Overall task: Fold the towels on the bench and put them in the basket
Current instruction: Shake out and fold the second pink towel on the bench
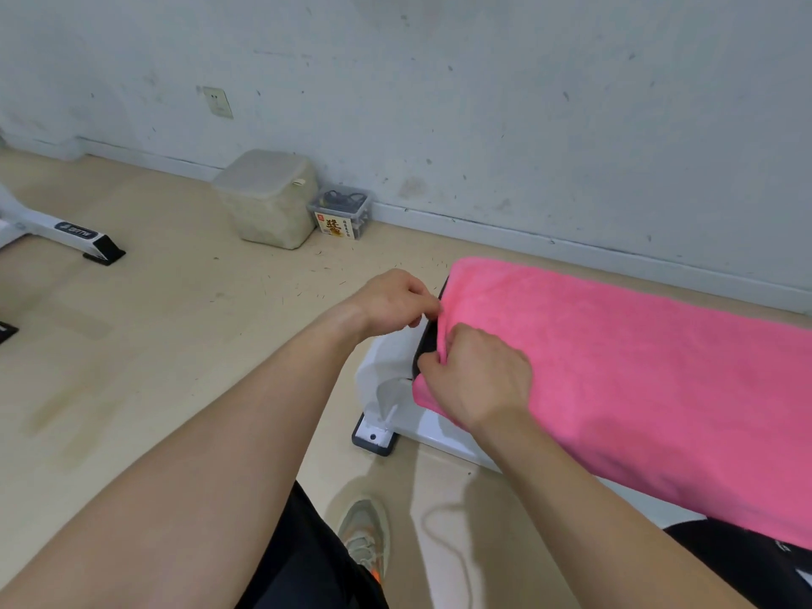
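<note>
Head view: pink towel point(615, 367) spread along worktop point(424, 347), end draped over edge. Left hand point(395, 301) fingers point(428, 301) curled, seemingly pinching far corner; right hand point(479, 380) pinches near corner. Risk: uneven lift, one corner slips from light pinch, towel drags onto floor point(175, 345).

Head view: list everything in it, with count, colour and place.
towel: one, pink, spread over the bench.
bench: one, black pad, white frame, under the towel.
lidded bin: one, beige, floor by the wall.
clear box: one, transparent, right of the lidded bin.
wall socket: one, white, upper left.
equipment leg: one, white, black foot, floor at left.
shoe: one, grey and orange, bottom centre.
left hand: one, pinches the towel's end edge.
right hand: one, grips the towel's near corner.
</note>
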`<state>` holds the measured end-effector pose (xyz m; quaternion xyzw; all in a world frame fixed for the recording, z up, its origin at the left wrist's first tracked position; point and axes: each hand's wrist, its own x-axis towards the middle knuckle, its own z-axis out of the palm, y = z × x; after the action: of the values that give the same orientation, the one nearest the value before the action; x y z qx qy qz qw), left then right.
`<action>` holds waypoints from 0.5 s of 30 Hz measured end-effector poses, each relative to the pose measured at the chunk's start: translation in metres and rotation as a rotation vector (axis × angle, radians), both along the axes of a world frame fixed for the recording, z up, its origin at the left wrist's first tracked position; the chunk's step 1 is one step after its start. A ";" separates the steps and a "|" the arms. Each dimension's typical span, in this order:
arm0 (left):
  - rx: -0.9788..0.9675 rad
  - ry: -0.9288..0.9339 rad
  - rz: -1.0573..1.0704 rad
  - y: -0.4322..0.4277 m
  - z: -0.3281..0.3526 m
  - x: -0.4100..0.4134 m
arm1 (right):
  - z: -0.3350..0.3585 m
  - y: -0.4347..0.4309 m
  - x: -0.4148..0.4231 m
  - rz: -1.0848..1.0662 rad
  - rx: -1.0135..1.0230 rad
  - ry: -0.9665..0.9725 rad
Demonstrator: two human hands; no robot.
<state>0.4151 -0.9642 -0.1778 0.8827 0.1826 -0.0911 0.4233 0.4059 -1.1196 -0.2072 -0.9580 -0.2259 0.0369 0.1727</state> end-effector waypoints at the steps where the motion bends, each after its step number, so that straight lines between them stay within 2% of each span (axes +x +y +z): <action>1: 0.004 -0.036 0.057 -0.002 -0.003 0.010 | 0.003 -0.001 0.000 0.008 0.008 0.023; 4: 0.010 -0.099 0.175 -0.009 -0.012 0.047 | 0.008 -0.006 0.004 0.045 0.012 0.089; 9: 0.107 -0.037 0.156 -0.015 -0.027 0.093 | 0.009 -0.016 0.016 0.040 0.084 0.135; 15: 0.127 -0.207 0.205 -0.010 -0.027 0.111 | 0.005 -0.020 0.020 0.105 0.096 0.133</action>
<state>0.5259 -0.9747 -0.2045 0.8890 0.2328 0.0557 0.3904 0.4258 -1.1396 -0.2023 -0.9308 -0.2655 0.0987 0.2310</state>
